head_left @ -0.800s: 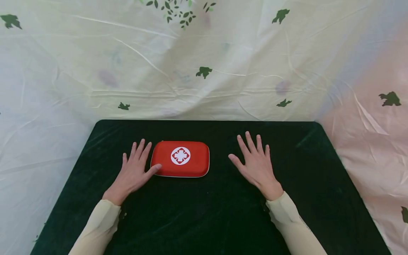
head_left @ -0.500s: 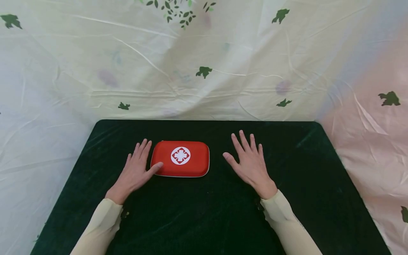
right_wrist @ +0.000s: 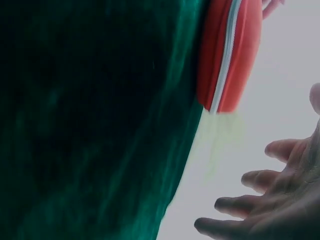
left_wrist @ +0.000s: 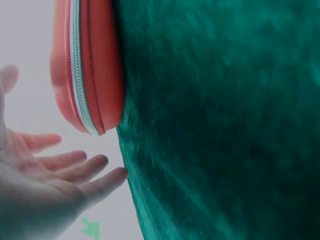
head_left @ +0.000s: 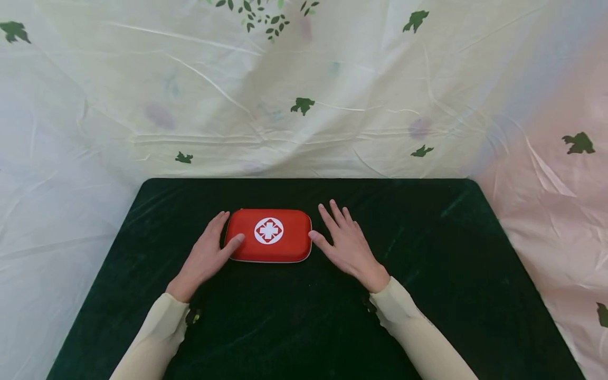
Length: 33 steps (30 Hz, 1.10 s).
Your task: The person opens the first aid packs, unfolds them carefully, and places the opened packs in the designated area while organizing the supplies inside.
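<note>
A red zippered first aid case (head_left: 290, 237) with a white cross emblem lies flat near the middle of the table. At its left end is my left hand (head_left: 204, 258), fingers extended along the side and thumb overlapping the top in the head view. My right hand (head_left: 349, 248) hovers off the right end with fingers spread, its thumb tip right at the case's edge. In the left wrist view the fingers (left_wrist: 82, 172) stand apart from the case (left_wrist: 107, 75) and its grey zipper. The right wrist view likewise shows a gap between the fingers (right_wrist: 240, 205) and the case (right_wrist: 245, 55).
A dark green velvet cloth (head_left: 285, 327) covers the table, with rounded corners at the far side. Behind and around it hangs a pale curtain (head_left: 351, 137) with green leaf prints, pinkish on the right.
My right hand has moved left, up to the case's right end. My left hand has shifted slightly right, its fingers closer together. The case has stayed in place.
</note>
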Each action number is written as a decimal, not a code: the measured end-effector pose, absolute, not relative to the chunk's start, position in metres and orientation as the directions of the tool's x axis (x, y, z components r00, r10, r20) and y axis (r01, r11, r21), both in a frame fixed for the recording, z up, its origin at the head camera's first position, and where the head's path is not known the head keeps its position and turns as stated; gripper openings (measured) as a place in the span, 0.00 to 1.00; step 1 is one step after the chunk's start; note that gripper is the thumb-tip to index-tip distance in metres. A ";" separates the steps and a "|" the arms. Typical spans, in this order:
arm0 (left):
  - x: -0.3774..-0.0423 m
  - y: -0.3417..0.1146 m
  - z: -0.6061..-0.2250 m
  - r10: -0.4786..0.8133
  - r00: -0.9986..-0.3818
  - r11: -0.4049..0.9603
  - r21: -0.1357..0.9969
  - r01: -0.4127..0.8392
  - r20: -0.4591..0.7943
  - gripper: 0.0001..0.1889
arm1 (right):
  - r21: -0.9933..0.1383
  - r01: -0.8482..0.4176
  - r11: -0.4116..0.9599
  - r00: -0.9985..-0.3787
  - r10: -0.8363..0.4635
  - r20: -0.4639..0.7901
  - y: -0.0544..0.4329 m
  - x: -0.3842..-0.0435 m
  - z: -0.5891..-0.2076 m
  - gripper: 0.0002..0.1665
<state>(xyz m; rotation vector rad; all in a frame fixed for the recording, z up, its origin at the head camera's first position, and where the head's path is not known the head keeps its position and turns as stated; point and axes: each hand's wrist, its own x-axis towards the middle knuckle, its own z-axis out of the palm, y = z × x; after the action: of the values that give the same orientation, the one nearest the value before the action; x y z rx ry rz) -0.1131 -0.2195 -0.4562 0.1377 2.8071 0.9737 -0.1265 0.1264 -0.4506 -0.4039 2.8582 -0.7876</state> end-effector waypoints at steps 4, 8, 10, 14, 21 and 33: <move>-0.114 -0.218 -0.457 0.124 -0.984 0.767 0.641 0.015 -0.125 0.47 | -0.567 -0.201 0.799 -0.940 -0.319 -0.117 0.115 -0.126 -0.453 0.53; -0.115 -0.217 -0.456 0.102 -0.985 0.757 0.654 -0.013 -0.137 0.46 | -0.621 -0.178 0.764 -0.928 -0.339 -0.151 0.107 -0.125 -0.457 0.54; -0.116 -0.216 -0.456 0.091 -0.986 0.754 0.657 -0.024 -0.142 0.45 | -0.642 -0.161 0.750 -0.926 -0.340 -0.165 0.104 -0.126 -0.458 0.54; -0.118 -0.215 -0.455 0.080 -0.984 0.755 0.654 -0.046 -0.161 0.44 | -0.666 -0.145 0.732 -0.928 -0.335 -0.166 0.100 -0.128 -0.461 0.55; -0.119 -0.216 -0.457 0.072 -0.982 0.749 0.660 -0.061 -0.172 0.41 | -0.676 -0.096 0.730 -0.924 -0.318 -0.212 0.096 -0.133 -0.462 0.57; -0.117 -0.216 -0.456 0.089 -0.987 0.710 0.703 -0.034 -0.137 0.39 | -0.692 -0.091 0.717 -0.924 -0.319 -0.209 0.096 -0.133 -0.458 0.55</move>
<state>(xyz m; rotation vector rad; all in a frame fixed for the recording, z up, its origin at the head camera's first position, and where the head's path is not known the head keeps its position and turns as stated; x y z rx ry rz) -0.1169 -0.2158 -0.4564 0.0448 2.7543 1.1366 -0.1332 0.0956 -0.4579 -0.3213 2.6095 -1.0273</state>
